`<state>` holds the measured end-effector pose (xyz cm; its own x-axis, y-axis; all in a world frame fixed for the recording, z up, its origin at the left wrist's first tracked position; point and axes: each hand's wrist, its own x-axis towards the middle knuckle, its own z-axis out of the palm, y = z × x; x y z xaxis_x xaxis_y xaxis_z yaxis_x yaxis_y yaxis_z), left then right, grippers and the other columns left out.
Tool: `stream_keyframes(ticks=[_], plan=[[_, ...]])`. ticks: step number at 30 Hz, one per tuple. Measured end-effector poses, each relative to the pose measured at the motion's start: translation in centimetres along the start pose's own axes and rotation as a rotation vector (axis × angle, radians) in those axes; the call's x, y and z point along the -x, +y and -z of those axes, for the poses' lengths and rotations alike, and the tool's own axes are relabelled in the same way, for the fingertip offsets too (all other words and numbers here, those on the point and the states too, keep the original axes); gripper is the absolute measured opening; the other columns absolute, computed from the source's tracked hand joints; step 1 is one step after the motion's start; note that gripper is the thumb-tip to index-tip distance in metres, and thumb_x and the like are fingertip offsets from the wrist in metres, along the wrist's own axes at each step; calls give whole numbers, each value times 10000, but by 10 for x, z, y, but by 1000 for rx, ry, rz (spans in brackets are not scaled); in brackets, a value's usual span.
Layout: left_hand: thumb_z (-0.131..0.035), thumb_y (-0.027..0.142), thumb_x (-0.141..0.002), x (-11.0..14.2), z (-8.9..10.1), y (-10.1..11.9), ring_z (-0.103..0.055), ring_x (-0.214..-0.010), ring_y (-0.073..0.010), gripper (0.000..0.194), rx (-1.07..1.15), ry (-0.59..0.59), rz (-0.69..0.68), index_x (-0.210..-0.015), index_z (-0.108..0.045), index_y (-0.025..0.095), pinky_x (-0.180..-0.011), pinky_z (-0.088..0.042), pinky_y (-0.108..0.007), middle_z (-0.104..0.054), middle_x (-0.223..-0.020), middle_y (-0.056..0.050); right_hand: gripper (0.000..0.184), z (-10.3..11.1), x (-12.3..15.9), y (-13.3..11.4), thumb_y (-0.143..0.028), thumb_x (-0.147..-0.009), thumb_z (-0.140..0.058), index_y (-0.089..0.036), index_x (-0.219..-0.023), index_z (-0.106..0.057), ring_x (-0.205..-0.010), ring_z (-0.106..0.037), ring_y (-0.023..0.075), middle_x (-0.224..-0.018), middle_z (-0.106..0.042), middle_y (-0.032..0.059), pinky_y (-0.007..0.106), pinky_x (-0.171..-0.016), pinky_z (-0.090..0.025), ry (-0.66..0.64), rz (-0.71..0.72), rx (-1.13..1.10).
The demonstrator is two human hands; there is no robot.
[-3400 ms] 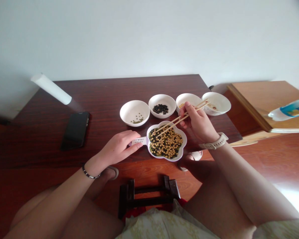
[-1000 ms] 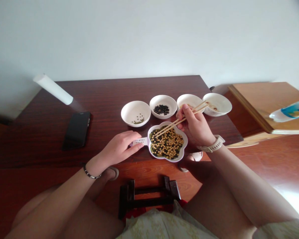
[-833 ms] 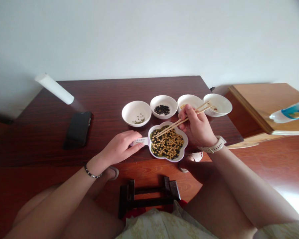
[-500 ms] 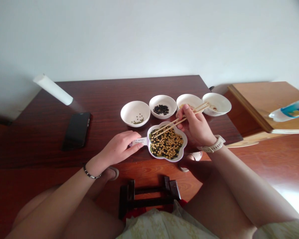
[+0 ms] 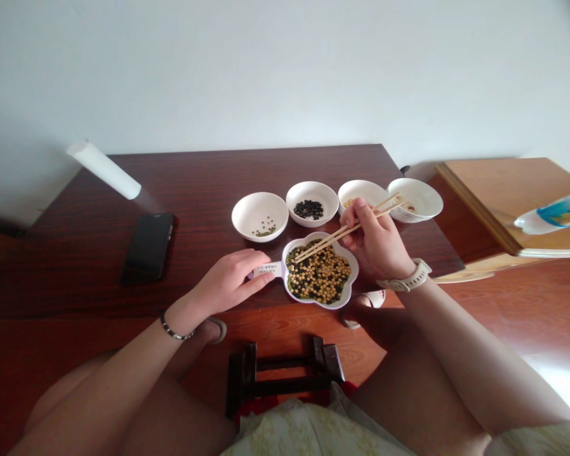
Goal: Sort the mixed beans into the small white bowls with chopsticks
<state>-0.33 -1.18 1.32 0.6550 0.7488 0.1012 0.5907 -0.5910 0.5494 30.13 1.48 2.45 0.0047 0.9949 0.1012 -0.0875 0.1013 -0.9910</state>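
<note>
My right hand [image 5: 373,234] grips a pair of wooden chopsticks [image 5: 332,237], their tips close together over the beans at the left part of a flower-shaped dish [image 5: 354,278]. Mixed yellow, black and green beans [image 5: 319,273] cover the dish's bottom. My left hand [image 5: 237,277] is closed on the dish's labelled handle [image 5: 272,270]. Behind the dish stand white bowls: one with a few green beans [image 5: 260,215], one with black beans [image 5: 312,202], one with yellow beans [image 5: 361,190] partly hidden by my right hand, and one with a few reddish-brown bits [image 5: 420,199].
On the dark wooden table [image 5: 204,183] lie a black phone [image 5: 147,247] and a white cylinder [image 5: 105,171]. At the right, a bottle with a blue label [image 5: 555,212] rests on a lighter wooden cabinet [image 5: 498,183]. A dark stool [image 5: 285,373] stands below the table edge.
The chopstick tips have drawn together and moved slightly right over the beans. My left hand stays on the dish's handle.
</note>
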Motion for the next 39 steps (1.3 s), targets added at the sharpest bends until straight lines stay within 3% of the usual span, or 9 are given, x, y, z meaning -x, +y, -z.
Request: stream_keyframes(ticks=[12,31,39], plan=[[-528,411,-1062,0,-1,-1,-619,-852,-183,264,4,-1,14,-982,-636,184,-763,-428,-289,-667,-924,-39,525,-4,-1,3,-704,-992,-521,-228,-783,-593,-514,-503,129,-607,-581,5,272,-511,-385,-121,-41,53],[-521,402,-1068,0,-1,-1,-612,-863,-180,259,6,-9,5,-968,-620,185,-760,-421,-279,-665,-939,-40,503,-7,-1,3,-653,-1035,-491,-223,-786,-571,-493,-484,123,-587,-563,-3,273,-509,-368,-149,-25,46],[-524,405,-1068,1,0,-1,-607,-854,-176,259,1,-10,10,-988,-624,180,-762,-417,-281,-657,-931,-35,520,-7,-1,1,-698,-993,-530,-229,-769,-557,-470,-460,115,-581,-540,-8,266,-457,-349,-86,-27,48]])
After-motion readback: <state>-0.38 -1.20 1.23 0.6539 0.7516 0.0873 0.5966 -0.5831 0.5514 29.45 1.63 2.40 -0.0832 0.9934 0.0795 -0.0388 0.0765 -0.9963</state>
